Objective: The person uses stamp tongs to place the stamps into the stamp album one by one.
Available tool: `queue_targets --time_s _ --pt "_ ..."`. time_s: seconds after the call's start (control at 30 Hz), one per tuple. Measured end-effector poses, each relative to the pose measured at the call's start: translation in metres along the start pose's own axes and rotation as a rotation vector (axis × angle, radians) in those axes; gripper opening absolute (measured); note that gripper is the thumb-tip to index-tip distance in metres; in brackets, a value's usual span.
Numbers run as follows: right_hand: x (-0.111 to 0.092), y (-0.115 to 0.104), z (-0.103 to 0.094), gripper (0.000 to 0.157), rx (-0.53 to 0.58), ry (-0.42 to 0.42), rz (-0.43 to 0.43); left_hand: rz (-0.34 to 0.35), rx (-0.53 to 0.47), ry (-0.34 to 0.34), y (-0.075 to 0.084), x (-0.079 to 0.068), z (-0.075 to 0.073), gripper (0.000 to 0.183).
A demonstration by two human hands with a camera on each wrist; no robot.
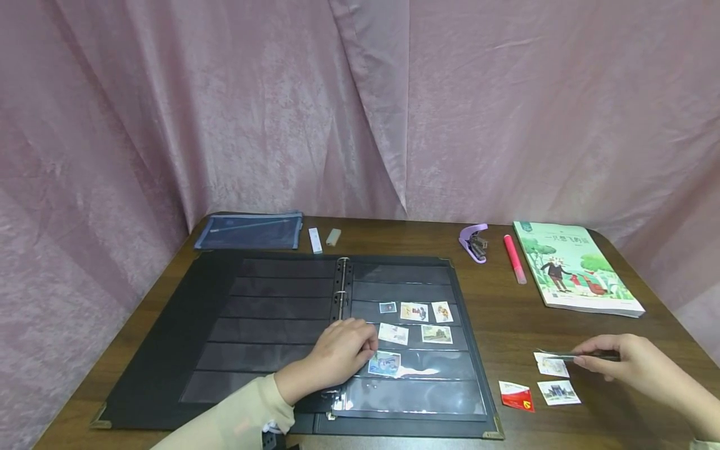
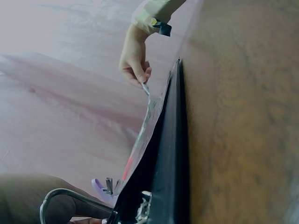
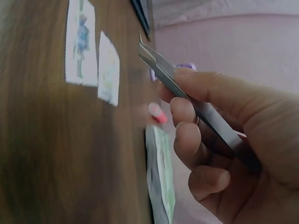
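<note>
My right hand point(image 1: 624, 359) pinches a pair of tweezers point(image 3: 182, 93) between thumb and fingers. Their bent tips stand apart with nothing between them, and in the head view they overlap a pale stamp point(image 1: 554, 367) on the table. Near it lie a stamp with a building point(image 1: 559, 393) and a red stamp point(image 1: 516, 397). My left hand point(image 1: 343, 353) rests on the open stamp album point(image 1: 152, 350) by its ring spine, fingers loosely bent beside a blue stamp point(image 1: 385, 364). Several other stamps, such as one with a green scene point(image 1: 436, 334), sit in the right page's clear strips.
Along the back are a blue mesh pouch point(image 1: 250, 231), a white block point(image 1: 315, 240), a small greyish block point(image 1: 334, 237) and a purple stapler point(image 1: 474, 242). To the right lie a red marker point(image 1: 514, 257) and a green-covered book point(image 1: 579, 269). A pink curtain point(image 1: 281, 112) hangs behind the table.
</note>
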State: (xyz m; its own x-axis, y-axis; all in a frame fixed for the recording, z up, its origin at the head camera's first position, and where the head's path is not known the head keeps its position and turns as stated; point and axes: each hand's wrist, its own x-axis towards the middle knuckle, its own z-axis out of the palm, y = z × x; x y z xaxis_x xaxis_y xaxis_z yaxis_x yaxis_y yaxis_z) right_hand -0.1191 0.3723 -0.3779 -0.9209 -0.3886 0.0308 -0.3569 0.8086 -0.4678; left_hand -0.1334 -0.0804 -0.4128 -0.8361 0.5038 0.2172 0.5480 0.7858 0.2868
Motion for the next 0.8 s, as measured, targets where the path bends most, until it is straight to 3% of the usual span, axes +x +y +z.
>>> queue_targets --time_s 0.13,0.5,0.8 --pt "-0.007 0.011 0.001 0.014 -0.009 0.015 0.034 -0.004 -0.003 -0.002 0.0 0.0 0.0 0.015" --pt "-0.024 0.024 0.002 0.022 -0.07 0.038 0.225 -0.001 0.002 0.004 0.001 0.0 -0.002 0.014" --pt "-0.032 0.034 0.008 0.017 -0.058 0.061 0.236 0.004 0.001 0.008 0.0 0.0 -0.001 0.013"
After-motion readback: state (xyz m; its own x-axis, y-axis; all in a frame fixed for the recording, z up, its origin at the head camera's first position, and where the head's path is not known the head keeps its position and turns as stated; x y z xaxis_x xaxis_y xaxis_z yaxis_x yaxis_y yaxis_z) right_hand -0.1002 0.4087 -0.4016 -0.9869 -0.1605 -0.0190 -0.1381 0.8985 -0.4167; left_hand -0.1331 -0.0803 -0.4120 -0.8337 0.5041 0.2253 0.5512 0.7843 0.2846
